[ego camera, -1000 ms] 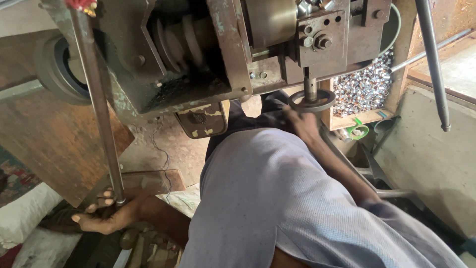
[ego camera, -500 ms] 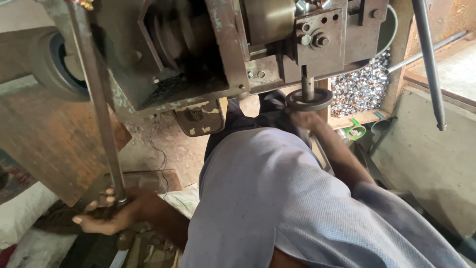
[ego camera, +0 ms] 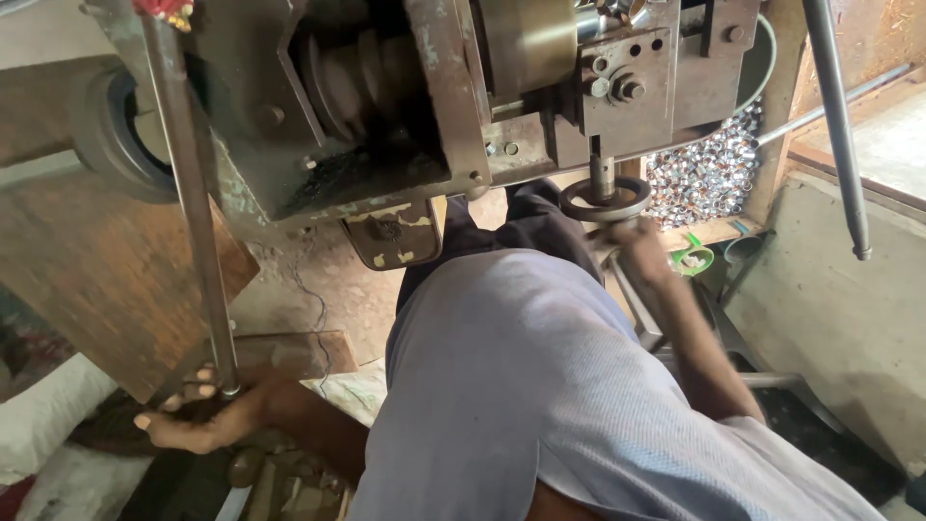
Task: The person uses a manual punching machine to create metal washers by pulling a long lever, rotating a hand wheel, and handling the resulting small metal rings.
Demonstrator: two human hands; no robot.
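- Press machine [ego camera: 386, 106]: a heavy, worn grey-green metal body filling the upper part of the view; all places below are given relative to it.
- Vertical spindle [ego camera: 602, 169]: a short steel shaft hanging from the machine's right-hand block, passing down through a dark round die ring [ego camera: 606, 200].
- Right hand [ego camera: 639, 246]: raised just beneath the die ring, fingers touching or all but touching its underside; blurred, so how far it is closed and whether it holds anything cannot be told.
- Long lever rod [ego camera: 188, 193]: a thin steel bar running down the machine's left side, from a red-tipped top to a point well below the body.
- Left hand [ego camera: 198, 415]: low and to the left of the machine, fingers curled loosely around the lower end of the lever rod, gripping it.
- Pile of small shiny metal caps [ego camera: 709, 169]: heaped in a curved tray to the right of the spindle, behind the die ring.
- Green cup [ego camera: 693, 259]: small, standing below the cap pile, right of the right hand.
- Second steel rod [ego camera: 837, 125]: hanging free at the machine's far right.
- Grey-blue trouser leg [ego camera: 540, 386]: the person's own knee, below the machine, between the two hands.
- Wooden board [ego camera: 106, 280]: leaning below the machine's left side, behind the lever rod.
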